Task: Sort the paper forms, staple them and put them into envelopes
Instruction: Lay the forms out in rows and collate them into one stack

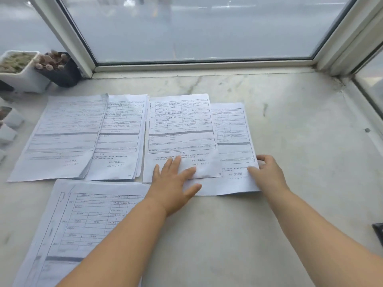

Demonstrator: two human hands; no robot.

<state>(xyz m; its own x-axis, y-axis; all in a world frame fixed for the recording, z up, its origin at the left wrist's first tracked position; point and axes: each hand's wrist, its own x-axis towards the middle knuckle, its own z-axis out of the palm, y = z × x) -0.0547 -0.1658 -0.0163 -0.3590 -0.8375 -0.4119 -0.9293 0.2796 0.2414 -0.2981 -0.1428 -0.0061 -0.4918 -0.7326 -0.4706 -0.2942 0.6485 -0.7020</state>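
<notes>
Printed paper forms lie in piles on a marble sill (290, 112). At far left sits one pile (62, 137), a second pile (120, 137) beside it, a third form (180, 129) in the middle and a fourth form (234, 146) partly under it. A fifth form (83, 224) lies nearer me at the left. My left hand (174, 183) rests flat with spread fingers on the lower edge of the middle form. My right hand (267, 172) holds the lower right corner of the fourth form, thumb on top.
Two small plant pots, one white (20, 73) and one black (60, 71), stand at the back left by the window frame (199, 64). More small white pots (8, 125) line the left edge. A dark object (378, 233) shows at the right edge.
</notes>
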